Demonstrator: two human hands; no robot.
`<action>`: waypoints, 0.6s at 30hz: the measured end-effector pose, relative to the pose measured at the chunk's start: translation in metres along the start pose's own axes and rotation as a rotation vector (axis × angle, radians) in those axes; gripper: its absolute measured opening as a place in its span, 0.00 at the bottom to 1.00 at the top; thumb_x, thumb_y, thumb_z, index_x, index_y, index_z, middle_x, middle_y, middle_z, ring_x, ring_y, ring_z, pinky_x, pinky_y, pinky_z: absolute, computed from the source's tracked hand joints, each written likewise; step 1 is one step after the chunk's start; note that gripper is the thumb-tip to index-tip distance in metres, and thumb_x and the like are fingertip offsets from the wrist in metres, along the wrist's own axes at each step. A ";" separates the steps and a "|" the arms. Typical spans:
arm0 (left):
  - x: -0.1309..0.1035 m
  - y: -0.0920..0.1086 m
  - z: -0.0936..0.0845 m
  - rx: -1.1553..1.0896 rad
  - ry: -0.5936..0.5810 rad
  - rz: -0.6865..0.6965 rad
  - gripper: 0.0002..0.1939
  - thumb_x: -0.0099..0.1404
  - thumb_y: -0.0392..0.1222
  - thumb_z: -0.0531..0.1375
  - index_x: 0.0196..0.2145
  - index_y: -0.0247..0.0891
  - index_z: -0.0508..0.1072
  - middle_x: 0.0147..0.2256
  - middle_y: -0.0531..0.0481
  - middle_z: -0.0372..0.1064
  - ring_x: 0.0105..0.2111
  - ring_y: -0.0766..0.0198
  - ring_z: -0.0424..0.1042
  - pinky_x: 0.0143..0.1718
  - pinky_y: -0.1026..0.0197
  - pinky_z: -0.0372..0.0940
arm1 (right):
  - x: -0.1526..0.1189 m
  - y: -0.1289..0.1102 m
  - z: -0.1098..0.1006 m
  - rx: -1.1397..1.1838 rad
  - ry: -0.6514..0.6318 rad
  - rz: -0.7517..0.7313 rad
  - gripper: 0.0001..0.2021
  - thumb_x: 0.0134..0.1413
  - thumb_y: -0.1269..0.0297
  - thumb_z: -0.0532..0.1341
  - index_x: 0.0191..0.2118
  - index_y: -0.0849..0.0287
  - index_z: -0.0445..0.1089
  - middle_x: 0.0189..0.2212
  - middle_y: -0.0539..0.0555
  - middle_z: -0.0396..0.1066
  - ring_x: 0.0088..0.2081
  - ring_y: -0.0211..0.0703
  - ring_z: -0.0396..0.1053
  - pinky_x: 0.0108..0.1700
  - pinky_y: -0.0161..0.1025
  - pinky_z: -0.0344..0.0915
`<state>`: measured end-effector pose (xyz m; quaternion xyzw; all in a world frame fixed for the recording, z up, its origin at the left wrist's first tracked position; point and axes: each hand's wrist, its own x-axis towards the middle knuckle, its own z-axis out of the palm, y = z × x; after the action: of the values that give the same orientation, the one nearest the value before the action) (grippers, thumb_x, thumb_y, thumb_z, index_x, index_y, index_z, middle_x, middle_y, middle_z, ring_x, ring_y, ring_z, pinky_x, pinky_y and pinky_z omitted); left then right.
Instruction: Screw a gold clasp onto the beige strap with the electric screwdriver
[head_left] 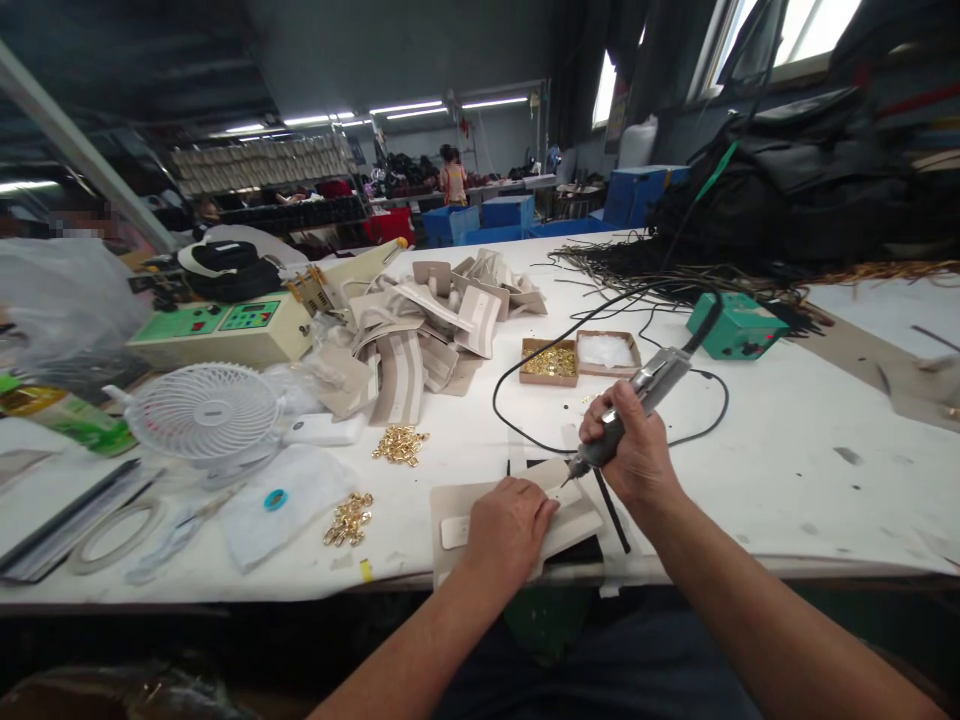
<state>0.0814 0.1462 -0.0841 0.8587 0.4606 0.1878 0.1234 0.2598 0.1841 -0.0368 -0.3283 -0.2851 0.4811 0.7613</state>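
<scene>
My right hand (634,450) is wrapped around a corded electric screwdriver (664,372), tilted so its thin tip points down at a beige panel (574,515). The tip is at or just above the panel's surface; I cannot tell whether it touches. My left hand (510,525) presses the panel down at the table's front edge, its fingers close together and bent. A paler strip (454,533) runs along the panel and shows left of that hand. Dark material (574,552) lies partly hidden under the panel.
The screwdriver's black cord loops across the white table (765,480) near a green control box (735,325). Beyond my hands stand a box of small gold parts (550,362) and a box with white plastic (607,352). Leftward are gold clasps (400,446), stacked beige panels (401,370) and a fan (204,412).
</scene>
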 end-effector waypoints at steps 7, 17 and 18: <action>0.011 -0.009 -0.014 -0.083 0.042 -0.175 0.18 0.75 0.46 0.55 0.29 0.40 0.76 0.31 0.51 0.78 0.32 0.60 0.75 0.33 0.61 0.64 | 0.036 -0.035 -0.075 -1.337 -0.119 -0.004 0.24 0.55 0.40 0.65 0.37 0.59 0.74 0.22 0.52 0.72 0.23 0.43 0.68 0.24 0.38 0.62; 0.044 -0.077 -0.040 -0.074 0.040 -0.477 0.14 0.74 0.50 0.60 0.46 0.36 0.76 0.43 0.47 0.77 0.39 0.60 0.77 0.44 0.52 0.73 | 0.027 -0.029 -0.146 -1.765 -0.173 -0.240 0.18 0.55 0.56 0.63 0.48 0.59 0.78 0.46 0.66 0.76 0.49 0.65 0.71 0.48 0.54 0.66; 0.042 -0.084 -0.040 -0.065 0.042 -0.506 0.15 0.73 0.49 0.61 0.49 0.37 0.75 0.47 0.45 0.76 0.42 0.58 0.77 0.46 0.50 0.74 | 0.020 -0.028 -0.145 -1.761 -0.181 -0.279 0.19 0.57 0.56 0.62 0.50 0.60 0.77 0.49 0.67 0.75 0.52 0.66 0.69 0.52 0.57 0.64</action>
<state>0.0229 0.2289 -0.0712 0.7075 0.6571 0.1834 0.1843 0.3913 0.1609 -0.1024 -0.7165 -0.6472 0.0151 0.2598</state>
